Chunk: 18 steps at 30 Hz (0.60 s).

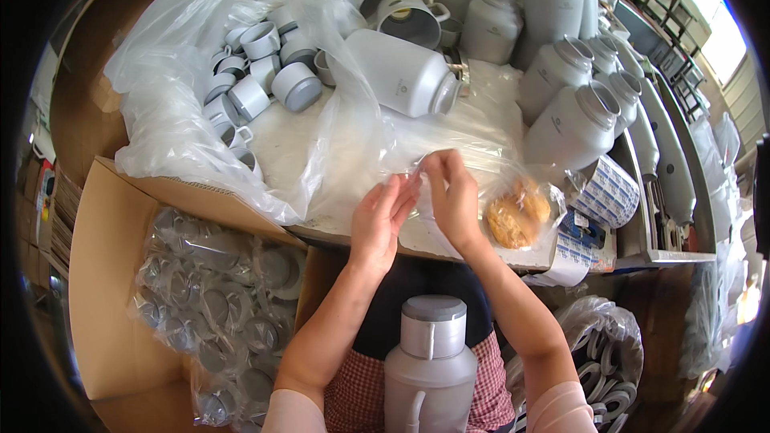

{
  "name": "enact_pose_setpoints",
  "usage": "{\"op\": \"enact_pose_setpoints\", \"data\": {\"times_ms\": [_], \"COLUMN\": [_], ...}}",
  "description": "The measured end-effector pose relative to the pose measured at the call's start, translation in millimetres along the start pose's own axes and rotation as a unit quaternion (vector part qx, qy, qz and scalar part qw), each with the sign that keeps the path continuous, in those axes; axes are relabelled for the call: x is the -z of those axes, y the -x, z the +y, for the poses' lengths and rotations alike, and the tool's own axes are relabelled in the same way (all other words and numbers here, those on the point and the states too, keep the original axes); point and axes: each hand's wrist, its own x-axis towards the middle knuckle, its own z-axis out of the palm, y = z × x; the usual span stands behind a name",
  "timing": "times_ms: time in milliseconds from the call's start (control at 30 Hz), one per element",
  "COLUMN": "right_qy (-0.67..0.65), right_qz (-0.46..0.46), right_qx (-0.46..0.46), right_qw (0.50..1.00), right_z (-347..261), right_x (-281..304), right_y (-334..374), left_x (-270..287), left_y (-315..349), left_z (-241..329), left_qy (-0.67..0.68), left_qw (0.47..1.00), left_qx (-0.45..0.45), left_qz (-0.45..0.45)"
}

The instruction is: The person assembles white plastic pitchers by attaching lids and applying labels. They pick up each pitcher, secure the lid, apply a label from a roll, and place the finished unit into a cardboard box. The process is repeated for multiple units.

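Over the front of the table, my left hand (385, 215) and my right hand (451, 196) meet at the fingertips, both closed on the edge of a clear plastic bag (415, 167). The right one pinches from above with bent fingers; the left one has straighter fingers laid against the film. Between my forearms a large grey vacuum jug (431, 385) stands upright at my lap, a handled cup lid (433, 325) on its top. Just right of my right hand, a bag of bread-like golden food (518, 215) lies on the table.
A big plastic bag (180, 88) of grey cup lids (249, 96) spreads at the back left. One jug body (397, 72) lies on its side; several (573, 124) stand at right. An open carton (112, 289) holds bagged lids. A label roll (609, 192) sits at the right edge.
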Motion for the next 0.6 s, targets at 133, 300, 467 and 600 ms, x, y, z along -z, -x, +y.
{"op": "enact_pose_setpoints", "data": {"times_ms": [133,300,467,600], "right_qy": [-0.582,-0.024,-0.152,-0.150], "right_qz": [-0.052,-0.268,-0.229,-0.366], "right_qx": [-0.310,-0.236,-0.216,-0.251], "right_qw": [0.750,0.934,0.937,0.883], "right_z": [-15,-24,-54,-66], "right_x": [53,137,150,173], "right_y": [0,59,159,198], "left_x": [18,73,84,88], "left_y": [21,74,157,214], "left_z": [22,36,11,18], "left_qy": [0.286,-0.102,-0.118,-0.152], "left_qw": [0.946,0.991,0.965,0.941], "left_qx": [0.027,-0.034,-0.058,0.055], "left_qz": [-0.150,-0.075,-0.225,-0.298]}}
